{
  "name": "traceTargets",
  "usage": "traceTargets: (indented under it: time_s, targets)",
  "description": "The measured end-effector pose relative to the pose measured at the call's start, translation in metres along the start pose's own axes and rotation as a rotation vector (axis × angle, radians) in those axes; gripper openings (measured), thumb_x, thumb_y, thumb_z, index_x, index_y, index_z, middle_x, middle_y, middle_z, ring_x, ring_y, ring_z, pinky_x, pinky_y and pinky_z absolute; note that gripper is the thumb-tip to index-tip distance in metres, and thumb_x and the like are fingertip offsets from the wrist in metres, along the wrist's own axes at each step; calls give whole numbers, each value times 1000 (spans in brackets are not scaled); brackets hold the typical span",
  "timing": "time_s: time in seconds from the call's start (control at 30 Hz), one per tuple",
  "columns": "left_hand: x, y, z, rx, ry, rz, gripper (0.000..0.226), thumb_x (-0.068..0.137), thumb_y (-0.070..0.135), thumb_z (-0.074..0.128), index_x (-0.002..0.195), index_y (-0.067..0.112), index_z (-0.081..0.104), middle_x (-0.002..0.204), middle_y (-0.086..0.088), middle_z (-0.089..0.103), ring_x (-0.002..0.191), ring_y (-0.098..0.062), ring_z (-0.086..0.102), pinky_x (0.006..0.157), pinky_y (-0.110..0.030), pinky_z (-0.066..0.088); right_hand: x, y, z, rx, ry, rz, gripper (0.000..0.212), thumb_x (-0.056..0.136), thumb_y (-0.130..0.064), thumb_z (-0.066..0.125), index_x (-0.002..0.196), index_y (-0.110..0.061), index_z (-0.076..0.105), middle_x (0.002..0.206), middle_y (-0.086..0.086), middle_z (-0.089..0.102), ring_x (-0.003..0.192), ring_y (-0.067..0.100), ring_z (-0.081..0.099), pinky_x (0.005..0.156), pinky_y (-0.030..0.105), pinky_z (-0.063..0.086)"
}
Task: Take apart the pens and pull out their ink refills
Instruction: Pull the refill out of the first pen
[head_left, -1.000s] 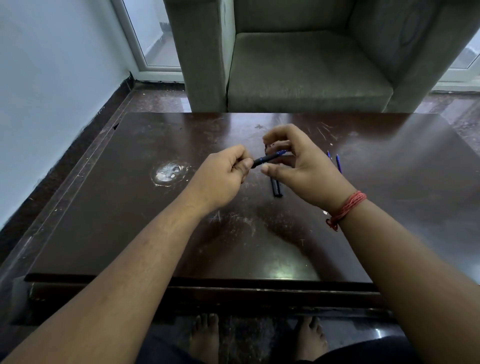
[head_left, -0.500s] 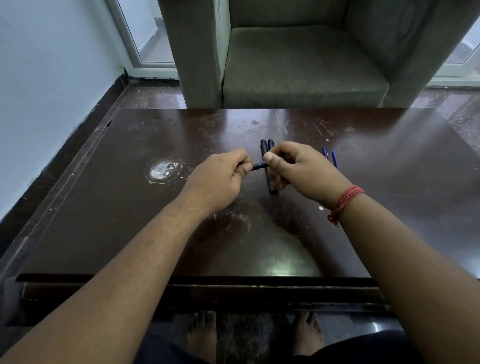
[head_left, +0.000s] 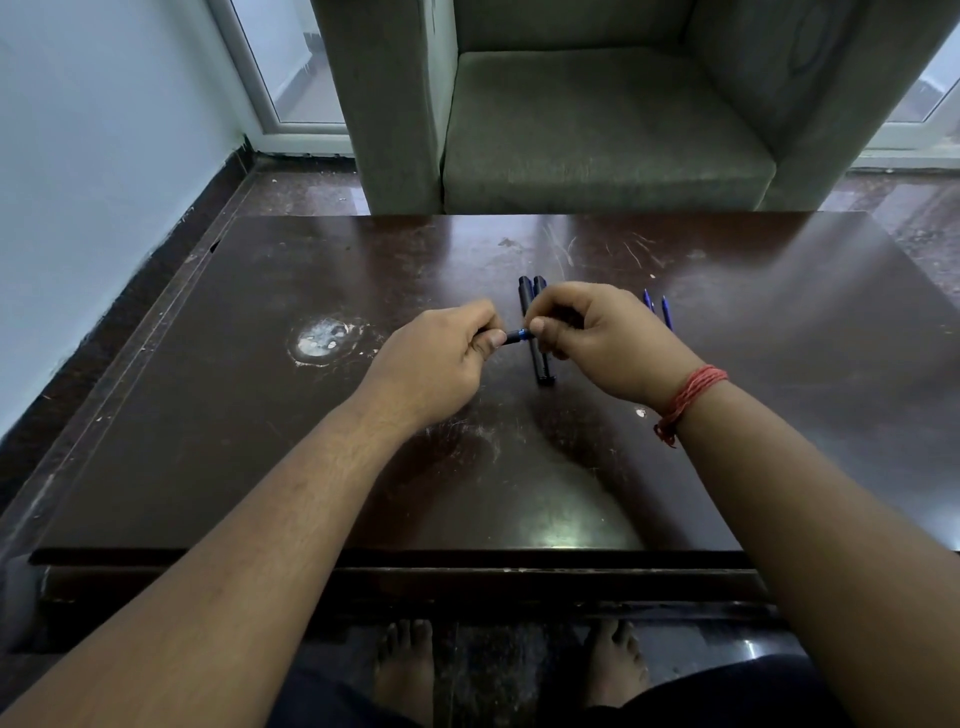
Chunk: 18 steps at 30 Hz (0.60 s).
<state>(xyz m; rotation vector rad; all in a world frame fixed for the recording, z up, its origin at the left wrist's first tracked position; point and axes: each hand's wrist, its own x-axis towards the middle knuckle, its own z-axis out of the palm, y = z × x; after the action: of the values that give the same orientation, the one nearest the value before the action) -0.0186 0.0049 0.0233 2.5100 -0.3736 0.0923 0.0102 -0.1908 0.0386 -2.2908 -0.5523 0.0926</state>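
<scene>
Gripping one pen (head_left: 517, 335) end-to-end, left hand (head_left: 441, 358) and right hand (head_left: 597, 338) both pinched shut on it, you look mid-separation; next, probably twist and pull apart.

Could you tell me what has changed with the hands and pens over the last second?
Both hands came down toward the table and closer together, so less of the held pen shows between the left hand and right hand. Its angle went from tilted to nearly level. Both hands kept their grip. The two dark pens and the blue refills lie where they were.
</scene>
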Motion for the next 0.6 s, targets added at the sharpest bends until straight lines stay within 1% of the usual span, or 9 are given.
traceTargets:
  time_s: [0.07, 0.13, 0.17, 0.23, 0.3, 0.37, 0.47, 0.53, 0.6]
  targets:
    - [0, -1, 0, -3, -1, -5, 15, 103, 25, 48, 89, 23, 54, 65, 5, 53, 56, -14, 45, 53, -29, 32, -1, 0, -2, 9, 3, -32, 11, 90, -11, 66, 94, -21, 65, 86, -12, 63, 82, 2, 58, 72, 17, 46]
    - [0, -1, 0, 1, 0, -6, 14, 103, 25, 48, 89, 24, 53, 65, 6, 53, 56, -14, 45, 53, -28, 32, -1, 0, -1, 6, 3, -61, 16, 87, -11, 70, 98, -20, 63, 96, -9, 62, 90, 6, 58, 76, 18, 47]
    - [0, 0, 0, 3, -1, -6, 14, 103, 25, 48, 90, 23, 53, 66, 6, 53, 56, -14, 45, 52, -29, 32, -1, 0, 1, -8, 8, -74, 16, 88, -15, 70, 101, -19, 63, 98, -6, 61, 90, 8, 57, 77, 18, 48]
    - [0, 0, 1, 6, -4, -1, 14, 103, 25, 48, 90, 23, 54, 67, 5, 54, 57, -15, 47, 52, -29, 33, -1, 0, 3, -65, 12, -75, 10, 93, -21, 65, 102, -18, 66, 91, -3, 63, 83, 11, 57, 73, 23, 48]
    - [-1, 0, 1, 25, -14, 7, 14, 103, 25, 48, 91, 21, 54, 68, 4, 55, 58, -16, 48, 52, -29, 34, 0, 0, 4, -155, -7, -71, 10, 97, -21, 59, 99, -17, 69, 81, -2, 65, 76, 16, 60, 71, 32, 51]
    - [0, -1, 1, 50, -23, 8, 14, 103, 26, 47, 91, 21, 54, 69, 4, 56, 59, -16, 49, 53, -29, 34, 0, -1, 2, -199, -18, -70, 8, 95, -16, 61, 98, -17, 69, 85, 0, 67, 80, 19, 62, 76, 36, 53]
    - [0, -7, -1, 45, -1, -9, 14, 103, 26, 47, 91, 21, 55, 71, 2, 58, 62, -20, 53, 54, -33, 40, -1, 0, -4, -198, 32, -83, 12, 87, -8, 69, 96, -15, 66, 93, -1, 66, 89, 20, 61, 82, 38, 53]
    - [0, -11, -3, 30, 24, -21, 15, 103, 25, 47, 92, 20, 56, 72, 1, 60, 64, -21, 55, 56, -37, 45, -1, 3, -6, -176, 100, -65, 12, 87, -7, 70, 96, -15, 65, 94, -1, 66, 90, 19, 61, 83, 36, 53]
    - [0, -13, -3, 29, 57, -35, 15, 103, 26, 46, 92, 21, 55, 73, 2, 61, 64, -21, 56, 57, -37, 46, -1, 7, -6, -157, 169, -28, 12, 90, -9, 67, 100, -16, 66, 95, -1, 66, 89, 17, 61, 82, 33, 53]
